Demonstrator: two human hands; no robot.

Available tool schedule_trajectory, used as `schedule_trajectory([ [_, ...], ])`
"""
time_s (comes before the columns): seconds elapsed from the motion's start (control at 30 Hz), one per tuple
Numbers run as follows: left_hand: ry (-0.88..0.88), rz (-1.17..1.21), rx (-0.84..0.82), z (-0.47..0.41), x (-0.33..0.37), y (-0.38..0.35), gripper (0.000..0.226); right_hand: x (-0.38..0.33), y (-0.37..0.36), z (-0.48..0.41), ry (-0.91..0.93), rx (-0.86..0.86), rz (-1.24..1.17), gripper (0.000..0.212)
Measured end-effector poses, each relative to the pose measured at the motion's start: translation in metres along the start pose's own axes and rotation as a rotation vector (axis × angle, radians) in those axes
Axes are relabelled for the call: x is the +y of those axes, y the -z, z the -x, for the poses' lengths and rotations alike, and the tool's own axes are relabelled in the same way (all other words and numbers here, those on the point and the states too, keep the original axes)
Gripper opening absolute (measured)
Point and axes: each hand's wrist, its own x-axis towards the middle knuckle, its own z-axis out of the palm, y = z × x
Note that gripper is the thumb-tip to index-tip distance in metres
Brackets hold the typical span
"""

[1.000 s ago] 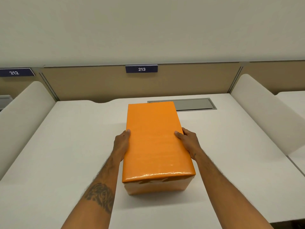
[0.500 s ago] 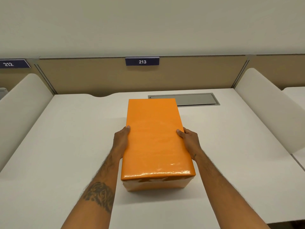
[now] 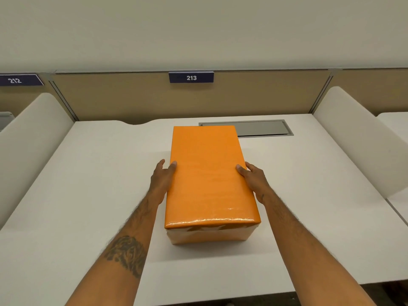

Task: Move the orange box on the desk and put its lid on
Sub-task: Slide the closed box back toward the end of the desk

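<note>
Centrally, left hand [image 3: 162, 180] and right hand [image 3: 254, 181] clasp lidded orange box [image 3: 209, 173]; desk [image 3: 88, 184] bare around.

fingers behind orange box [image 3: 209, 173], grey panel [image 3: 260, 128] corner covered

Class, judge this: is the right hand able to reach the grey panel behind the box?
Probably yes. The right hand is beside the box, and only bare desk lies between it and the panel.

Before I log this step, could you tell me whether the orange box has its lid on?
On: the lid covers the orange box.
</note>
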Motion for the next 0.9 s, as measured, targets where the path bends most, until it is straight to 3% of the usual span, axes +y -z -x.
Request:
schedule_trajectory([
  [0.17,-0.020,0.006,-0.193,0.030,-0.011,0.028,0.085,0.008,-0.008,0.042,-0.029,-0.023,0.039,0.090],
  [0.5,-0.044,-0.151,-0.352,0.049,-0.016,0.012,0.109,0.016,-0.003,0.047,0.017,-0.065,0.073,0.086],
  [0.9,-0.115,-0.214,-0.192,0.033,-0.007,0.043,0.114,-0.011,-0.038,0.027,0.111,-0.097,0.054,0.090],
])
